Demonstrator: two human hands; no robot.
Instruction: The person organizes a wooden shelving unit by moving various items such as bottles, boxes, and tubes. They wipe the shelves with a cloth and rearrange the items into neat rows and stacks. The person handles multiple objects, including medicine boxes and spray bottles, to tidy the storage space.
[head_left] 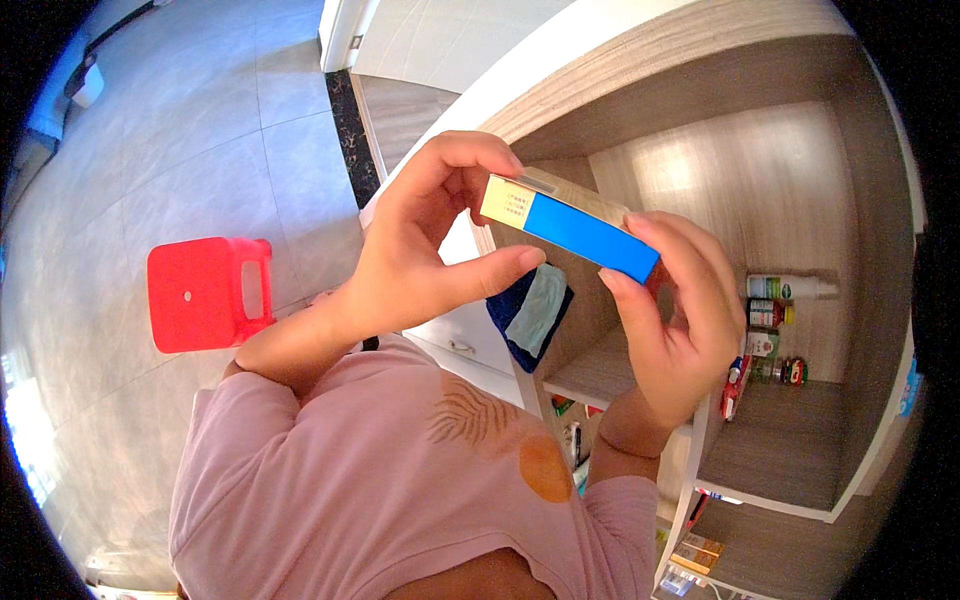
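A slim small carton point(590, 237), blue and pale yellow, is held up in front of my chest, its right end tilted down. My right hand point(690, 315) pinches that lower right end between thumb and fingers. At the pale left end is my left hand point(405, 245), its fingers curved and its thumb stretched out well apart from the carton. The left index fingertip meets the carton's upper edge or lies just behind it; I cannot tell which. Below the carton shows a dark blue piece with a grey-green patch point(538, 308), perhaps cloth.
A wood-grain shelf unit point(720, 170) rises ahead and to the right. Several bottles and jars point(768, 313) stand in one compartment, and small boxes point(697, 552) sit lower down. To the left, a red plastic stool point(195, 295) stands on the grey tiled floor point(200, 200).
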